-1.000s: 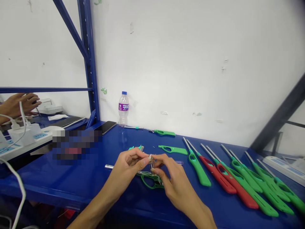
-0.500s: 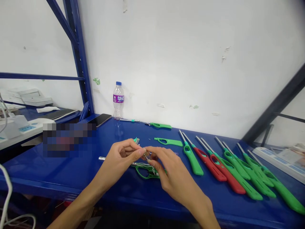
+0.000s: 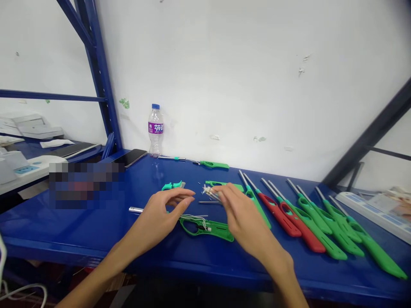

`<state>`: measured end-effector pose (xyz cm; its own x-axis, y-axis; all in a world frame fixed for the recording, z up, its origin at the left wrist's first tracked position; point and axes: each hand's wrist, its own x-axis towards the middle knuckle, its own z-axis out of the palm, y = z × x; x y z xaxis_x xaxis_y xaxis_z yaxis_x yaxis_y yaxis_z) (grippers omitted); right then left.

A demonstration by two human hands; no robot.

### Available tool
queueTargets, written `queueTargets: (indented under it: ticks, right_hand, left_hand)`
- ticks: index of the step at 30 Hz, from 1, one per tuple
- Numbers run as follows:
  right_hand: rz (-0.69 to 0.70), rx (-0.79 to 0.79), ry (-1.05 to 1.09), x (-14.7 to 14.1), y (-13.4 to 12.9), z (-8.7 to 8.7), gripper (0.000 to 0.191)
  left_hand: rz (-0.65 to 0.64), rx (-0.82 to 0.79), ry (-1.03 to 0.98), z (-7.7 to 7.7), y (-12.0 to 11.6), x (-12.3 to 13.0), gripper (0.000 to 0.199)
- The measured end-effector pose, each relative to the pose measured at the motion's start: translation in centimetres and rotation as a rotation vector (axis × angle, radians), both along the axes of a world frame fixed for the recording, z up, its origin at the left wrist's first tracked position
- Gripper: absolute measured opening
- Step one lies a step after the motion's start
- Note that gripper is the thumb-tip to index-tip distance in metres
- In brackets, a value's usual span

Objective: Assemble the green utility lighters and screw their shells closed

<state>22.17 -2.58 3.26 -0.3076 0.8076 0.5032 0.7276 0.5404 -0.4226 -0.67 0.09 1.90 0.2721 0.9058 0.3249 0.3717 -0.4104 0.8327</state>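
Observation:
My right hand point(image 3: 239, 209) pinches a small clear part with a whitish end point(image 3: 211, 193), held above the table; its exact kind is not plain. Fingers apart and holding nothing, my left hand point(image 3: 165, 209) hovers to the left of it. Below and between both hands lies an opened green lighter casing point(image 3: 221, 232) with white wires point(image 3: 199, 220) and a metal tube point(image 3: 136, 209) reaching out on the left. Teal plastic pieces point(image 3: 171, 185) lie behind my left hand. Another green casing half point(image 3: 229, 184) is partly hidden behind my right hand, near a thin metal rod point(image 3: 208, 202).
Several green lighters point(image 3: 379, 252) and red lighters point(image 3: 298, 229) lie in a row at the right. A plastic bottle point(image 3: 156, 130) stands by the wall, near a phone point(image 3: 135, 157) and a part-assembled green lighter point(image 3: 213, 164). Power strips point(image 3: 375, 214) flank the table point(image 3: 80, 226).
My hands have come apart; the right has moved slightly right and up with the small clear part, and the left has let go. The whole view has shifted slightly.

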Motion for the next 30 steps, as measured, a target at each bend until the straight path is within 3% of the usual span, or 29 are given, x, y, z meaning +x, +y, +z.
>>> queueTargets:
  ticks: [4, 12, 16, 19, 24, 30]
  right_hand:
    - [-0.121, -0.027, -0.013, 2.1, 1.0, -0.5, 0.032]
    - [0.017, -0.277, -0.099, 4.6, 2.5, -1.9, 0.024]
    - [-0.012, -0.307, -0.143, 4.6, 2.6, -1.8, 0.022]
    - [-0.060, -0.297, -0.173, 4.5, 2.6, -1.6, 0.025]
    - [-0.069, -0.251, -0.118, 3.2, 1.6, -0.4, 0.024]
    - [0.021, -0.287, -0.164, 0.6, -0.6, 0.3, 0.014]
  left_hand:
    - [0.019, 0.101, 0.257, -0.1, 0.9, -1.7, 0.028]
    - [0.169, 0.251, 0.444, -0.2, 2.5, -4.7, 0.032]
    - [0.164, 0.255, 0.589, -0.3, 3.9, -5.7, 0.038]
    - [0.155, 0.269, 0.685, 0.5, 6.0, -6.4, 0.042]
    - [0.061, 0.234, 0.797, 1.9, 9.3, -5.2, 0.038]
    - [-0.040, 0.165, 0.875, 1.3, 11.9, -2.4, 0.021]
